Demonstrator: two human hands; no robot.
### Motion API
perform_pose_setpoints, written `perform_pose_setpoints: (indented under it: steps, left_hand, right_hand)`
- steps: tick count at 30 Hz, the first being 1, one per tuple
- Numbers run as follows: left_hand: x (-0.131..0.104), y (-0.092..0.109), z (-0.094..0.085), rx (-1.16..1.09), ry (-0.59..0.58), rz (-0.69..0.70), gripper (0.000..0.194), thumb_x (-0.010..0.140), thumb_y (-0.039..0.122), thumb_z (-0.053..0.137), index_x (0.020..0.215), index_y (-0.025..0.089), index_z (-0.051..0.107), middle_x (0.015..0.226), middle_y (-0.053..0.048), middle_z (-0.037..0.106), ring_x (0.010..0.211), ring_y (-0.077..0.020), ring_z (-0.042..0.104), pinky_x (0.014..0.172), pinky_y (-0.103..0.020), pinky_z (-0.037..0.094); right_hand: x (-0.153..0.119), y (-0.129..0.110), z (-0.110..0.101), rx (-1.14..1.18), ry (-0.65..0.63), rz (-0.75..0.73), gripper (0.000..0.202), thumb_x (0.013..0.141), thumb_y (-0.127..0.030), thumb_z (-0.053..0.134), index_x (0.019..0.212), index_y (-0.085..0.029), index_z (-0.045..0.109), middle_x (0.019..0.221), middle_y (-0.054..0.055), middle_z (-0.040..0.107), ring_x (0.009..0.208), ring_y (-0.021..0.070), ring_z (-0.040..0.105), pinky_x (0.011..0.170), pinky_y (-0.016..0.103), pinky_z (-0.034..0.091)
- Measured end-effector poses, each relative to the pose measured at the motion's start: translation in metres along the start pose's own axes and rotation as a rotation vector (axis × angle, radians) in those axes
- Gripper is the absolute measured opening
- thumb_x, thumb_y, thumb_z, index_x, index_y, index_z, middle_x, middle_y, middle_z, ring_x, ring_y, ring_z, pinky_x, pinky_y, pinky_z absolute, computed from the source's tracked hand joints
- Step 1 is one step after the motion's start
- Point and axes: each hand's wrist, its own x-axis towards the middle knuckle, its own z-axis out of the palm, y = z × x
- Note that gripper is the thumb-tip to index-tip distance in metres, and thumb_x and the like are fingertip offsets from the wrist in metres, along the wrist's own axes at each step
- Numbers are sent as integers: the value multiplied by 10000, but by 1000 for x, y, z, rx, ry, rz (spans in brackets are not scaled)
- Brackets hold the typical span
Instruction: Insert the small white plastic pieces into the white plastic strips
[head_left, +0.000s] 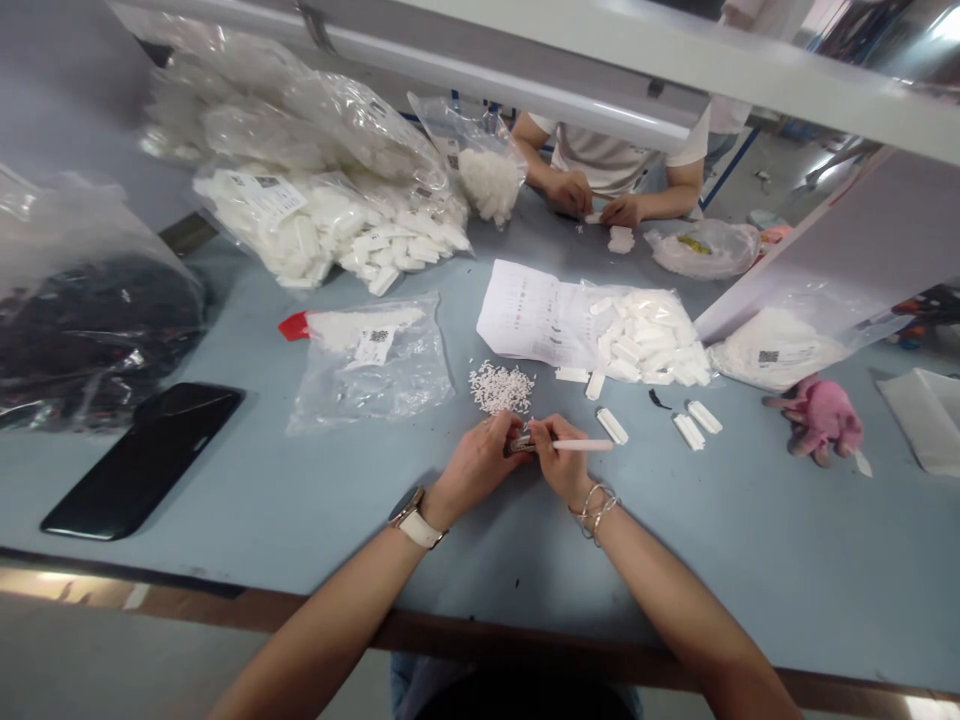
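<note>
Near the middle of the table, my left hand (484, 460) is closed on a small dark metallic piece (519, 443). My right hand (561, 462) meets it from the right, its fingers pinched on a pale pink pen-like tool (589, 445) whose end points right. The tool's tip is at the metallic piece, partly hidden by fingers. Just beyond my hands lies a pile of tiny white pieces (501, 387). Right of the pile, a white rectangular part (613, 426) lies alone, and two similar parts (688, 432) are farther right, close to a small black item (659, 400).
A black phone (146, 460) and clear bag (375, 365) lie left. Beyond are a paper sheet (532, 310), a bag of white parts (652, 335) and large filled bags (300, 215). A pink plush toy (821, 418) sits right. Another person's hands (622, 209) work across the table.
</note>
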Motion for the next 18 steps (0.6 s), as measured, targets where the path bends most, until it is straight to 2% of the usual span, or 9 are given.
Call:
perform_pose_setpoints:
  steps: [13,18]
  left_hand:
    - [0,0,2,31,-2,-32,154,767,174,563,818,204,421,693,9,583,633,-177,587,535,-253,394]
    - [0,-2,3,23,19,-9,171,758,181,588,828,201,434,699,4,598,635,-180,591,541,-255,403]
  right_hand:
    - [1,-3,5,-238,-29,-141,532,972,-466,245,582,-196,486,485,6,540,435,106,456,477,242,294]
    - [-1,-2,4,-182,-19,-116,536,964,-479,259,579,-196,502,492,6,545,450,108,464,484,241,312]
